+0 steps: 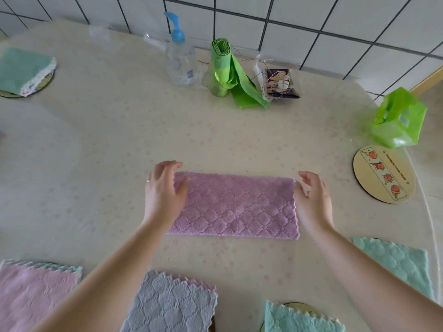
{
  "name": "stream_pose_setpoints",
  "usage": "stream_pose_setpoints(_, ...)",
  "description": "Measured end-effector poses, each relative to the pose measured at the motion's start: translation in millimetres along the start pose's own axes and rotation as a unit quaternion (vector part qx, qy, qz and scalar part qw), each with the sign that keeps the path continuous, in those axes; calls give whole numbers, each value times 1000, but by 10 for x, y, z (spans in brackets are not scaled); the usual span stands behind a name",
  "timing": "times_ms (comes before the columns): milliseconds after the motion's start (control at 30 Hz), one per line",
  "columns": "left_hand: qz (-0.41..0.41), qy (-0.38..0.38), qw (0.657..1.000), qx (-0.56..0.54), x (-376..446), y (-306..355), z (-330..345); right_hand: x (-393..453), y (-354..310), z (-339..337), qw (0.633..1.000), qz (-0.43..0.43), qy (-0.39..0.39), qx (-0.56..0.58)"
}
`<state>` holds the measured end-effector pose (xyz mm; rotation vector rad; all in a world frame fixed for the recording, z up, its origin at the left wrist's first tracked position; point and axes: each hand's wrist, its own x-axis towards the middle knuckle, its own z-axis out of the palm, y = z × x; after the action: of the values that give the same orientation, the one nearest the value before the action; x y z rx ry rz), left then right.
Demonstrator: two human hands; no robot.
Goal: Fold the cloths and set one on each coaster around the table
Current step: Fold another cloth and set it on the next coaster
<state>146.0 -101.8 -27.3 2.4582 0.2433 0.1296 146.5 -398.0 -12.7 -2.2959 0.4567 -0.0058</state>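
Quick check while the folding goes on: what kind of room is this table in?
Most likely a home kitchen or dining corner. A white tiled wall runs behind the table, which has a soft flowered covering; a pump bottle and a roll of green bags stand against the wall.

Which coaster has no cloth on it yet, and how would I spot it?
Look to the table's right edge, just below the crumpled green bag. The bare coaster lies there, a pale round disc printed with a strip of small orange figures. The other coasters are covered by cloths.

Purple quilted cloth (236, 207) folded to flat strip, centre table; bare coaster (383, 174) right.
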Motion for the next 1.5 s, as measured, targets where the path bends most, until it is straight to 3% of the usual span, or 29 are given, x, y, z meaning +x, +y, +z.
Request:
stream_pose_setpoints(133, 197, -78, 977, 38, -347, 200, 239, -375, -59, 285, 966, -216, -96, -105)
stream_pose_setpoints(233, 253, -138, 951, 113, -555, 271, 477, -605, -40, 533, 924, -261, -164, -228)
stream_pose_setpoints(367, 255, -159, 932, 204, -623, 181, 528, -647, 28, 550, 903, -278, -154, -288)
stream_pose_setpoints(567, 237, -170, 925, 243, -568, -150, 280, -488, 338, 215, 890, -282, -136, -331)
stream_pose_setpoints(767, 200, -147, 940, 234, -569, -377, 21, -378, 462, -18, 897, -269, -119, -330)
stream_pose_setpoints(900, 264, -114, 945, 153, -661, -128, 49, -247, 154, 148, 901, -298, -118, -291)
stream_pose_setpoints(1000, 308, -136, 935, 108, -769, 169, 169, -125, -222, 360, 896, -315, -156, -271)
stream_pose_setpoints(1167, 276, -160, 939, 124, -779, 314, 345, 63, -603, 650, 874, -310, -223, -300)
stream_pose_setpoints(1367, 289, -158, 935, 134, -650, 227, 269, 191, -570, 631, 858, -334, -204, -334)
stream_pose_setpoints(1500, 312, -156, 922, 168, -502, 59, 74, 146, -447, 492, 866, -330, -189, -326)
